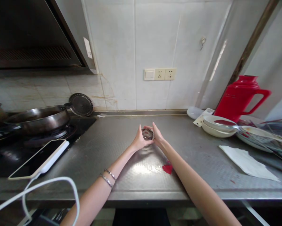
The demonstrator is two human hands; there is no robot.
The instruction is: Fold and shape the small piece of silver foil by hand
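Observation:
Both my hands are cupped around a small round clear vessel (147, 134), which looks like glass, over the middle of the metal countertop (122, 128). My left hand (140, 140) presses its left side, fingers curved and thumb toward me. On the other side, my right hand (157, 135) wraps it with the fingertips pointing away from me. The vessel's round rim faces up toward me; its lower part is hidden by my hands. Beside my right forearm lies a small red scrap (167, 168).
A steel pan (40, 121) sits on the stove at left, with a phone (38, 158) and white cable (58, 179) nearer me. To the right are a red thermos (237, 99), stacked bowls (217, 131), dishes and a white napkin (246, 161).

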